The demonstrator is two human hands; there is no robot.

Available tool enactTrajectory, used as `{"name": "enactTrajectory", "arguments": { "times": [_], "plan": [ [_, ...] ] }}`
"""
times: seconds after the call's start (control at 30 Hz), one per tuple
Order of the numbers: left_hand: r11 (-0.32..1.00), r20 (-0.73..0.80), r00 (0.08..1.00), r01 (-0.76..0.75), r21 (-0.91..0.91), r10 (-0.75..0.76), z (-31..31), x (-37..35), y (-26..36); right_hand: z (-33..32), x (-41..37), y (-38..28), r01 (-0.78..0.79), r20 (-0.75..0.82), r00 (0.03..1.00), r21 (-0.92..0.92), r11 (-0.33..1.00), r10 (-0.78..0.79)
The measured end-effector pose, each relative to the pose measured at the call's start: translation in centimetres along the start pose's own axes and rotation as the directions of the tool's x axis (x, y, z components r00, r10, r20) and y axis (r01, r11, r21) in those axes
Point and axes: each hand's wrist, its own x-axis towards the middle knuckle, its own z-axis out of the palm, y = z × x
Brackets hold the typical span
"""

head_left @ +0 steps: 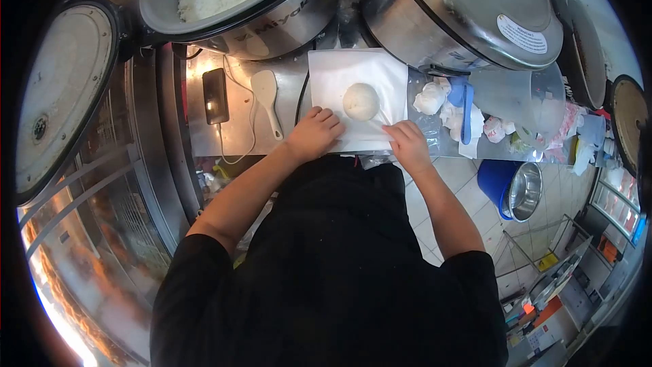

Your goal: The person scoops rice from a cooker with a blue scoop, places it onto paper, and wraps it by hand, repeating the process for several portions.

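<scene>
The metal counter (238,137) and steel cooker (468,21) are gleaming glossy. The white paper sheet (333,75) is looking matt and smooth, the rice ball (360,101) grainy.

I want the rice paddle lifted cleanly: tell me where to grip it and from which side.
Grip the rice paddle by its narrow handle, which points toward the person, just beside the left hand. Come in from that near side; the broad blade lies flat at the far end, toward the cooker.
</scene>
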Motion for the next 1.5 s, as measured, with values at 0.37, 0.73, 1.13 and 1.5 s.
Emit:
{"name": "enactTrajectory", "arguments": {
  "times": [0.37,0.73,1.13,1.5],
  "plan": [
    [0.954,-0.011,0.979,0.195,-0.228,-0.202,0.3,-1.2,-2.7,4.8,-2.0,-1.9,-0.291,0.006,0.957,-0.015,0.956,0.292],
    [0.801,0.205,0.778,0.596,0.062,-0.594,-0.6,5.6,-2.4,4.1,3.5,-3.5,-0.536,-0.182,0.842,-0.383,0.753,0.507],
    [0.993,0.038,0.998,0.036,0.114,-0.04,-1.9,10.8,-7.1,-0.7,11.6,0.8,-0.197,0.287,0.909,-0.342,0.919,0.301],
    [0.971,-0.104,0.968,-0.217,0.104,0.227,-0.9,1.8,-5.2,3.3,-0.1,-1.4,0.028,0.081,0.997,-0.284,0.959,-0.006]
  ]
}}
